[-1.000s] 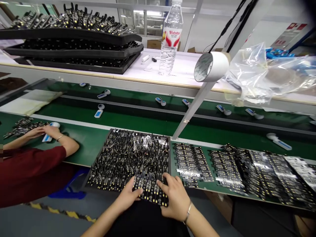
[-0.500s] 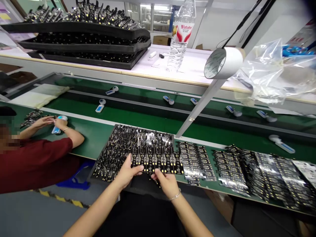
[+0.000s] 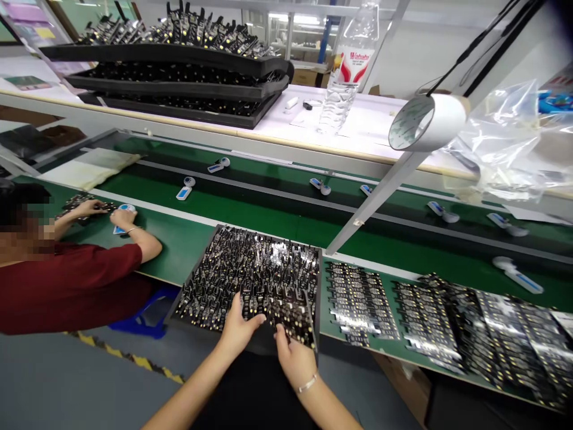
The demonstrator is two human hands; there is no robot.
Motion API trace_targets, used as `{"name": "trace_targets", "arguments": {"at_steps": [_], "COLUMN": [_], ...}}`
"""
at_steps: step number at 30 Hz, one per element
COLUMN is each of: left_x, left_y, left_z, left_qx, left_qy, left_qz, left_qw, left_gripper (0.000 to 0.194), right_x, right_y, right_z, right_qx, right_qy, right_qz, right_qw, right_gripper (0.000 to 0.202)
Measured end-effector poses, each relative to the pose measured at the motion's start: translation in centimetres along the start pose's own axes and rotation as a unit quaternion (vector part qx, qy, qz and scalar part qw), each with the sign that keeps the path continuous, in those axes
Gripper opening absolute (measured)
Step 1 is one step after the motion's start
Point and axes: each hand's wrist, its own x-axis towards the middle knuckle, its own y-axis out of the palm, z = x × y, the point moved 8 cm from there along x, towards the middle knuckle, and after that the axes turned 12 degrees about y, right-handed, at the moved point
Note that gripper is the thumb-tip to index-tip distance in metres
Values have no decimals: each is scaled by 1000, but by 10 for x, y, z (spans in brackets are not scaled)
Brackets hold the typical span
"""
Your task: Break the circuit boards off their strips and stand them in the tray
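In my right hand [image 3: 296,360], a panel of small black circuit boards [image 3: 293,316] is gripped at its lower left edge; it is tilted and smeared by motion. My left hand [image 3: 242,328] is beside it, thumb and forefinger spread apart, at the near edge of a black tray [image 3: 197,257]. Many small black circuit boards with yellow spots [image 3: 233,263] fill that tray. Part of my left hand's fingers is hidden behind the boards. To the right, stacked circuit board panels [image 3: 358,298] lie on the green bench.
A co-worker in a red sleeve [image 3: 98,269] handles a white and blue device at left. A slanted metal post [image 3: 371,206] rises behind the tray. Similar devices [image 3: 185,188] lie on the green conveyor belt. Loaded black trays [image 3: 179,86] and a water bottle [image 3: 344,77] stand on the shelf.
The panel, earlier level between both hands, now tips down to the right in my right hand. My left hand has come off it. The camera view has turned slightly left.
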Motion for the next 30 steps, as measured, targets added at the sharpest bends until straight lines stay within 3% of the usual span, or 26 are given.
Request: {"name": "trace_targets", "arguments": {"at_steps": [2, 4, 6, 11, 14, 18, 20, 24, 27, 30], "left_x": [-3, -11, -18, -21, -24, -33, -35, -31, -33, -34], "left_y": [7, 14, 17, 14, 18, 19, 17, 10, 20, 20], "left_z": [3, 1, -4, -7, -8, -4, -1, 2, 8, 5], "left_qx": [-121, -240, -309, -335, -340, -332, -312, -275, -375, -471], "left_qy": [-30, -66, -78, -49, -54, -94, -86, -2, -41, -73], "left_qz": [60, 125, 151, 104, 139, 177, 158, 85, 104, 95], "left_qw": [990, 960, 936, 935, 929, 922, 933, 958, 920, 874], "left_gripper": [75, 78, 75, 69, 76, 98, 99, 84, 82, 73], "right_x": [4, 6, 6, 0, 2, -2, -6, -14, -14, -10], "right_y": [2, 7, 9, 11, 10, 2, 5, 16, 15, 14], "right_z": [-2, 0, 7, 30, 24, 15, 19, 34, 42, 39], "right_qx": [67, 125, 136, 117, 118, 36, 6, 0, -5, 10], "right_qy": [15, 17, -11, -118, -107, -142, -194, -258, -254, -222], "right_qz": [27, 62, 72, 75, 78, 11, -3, 15, -19, -13], "right_qw": [997, 990, 988, 983, 984, 989, 981, 966, 967, 975], "right_gripper": [59, 61, 59, 43, 43, 42, 39, 41, 43, 43]}}
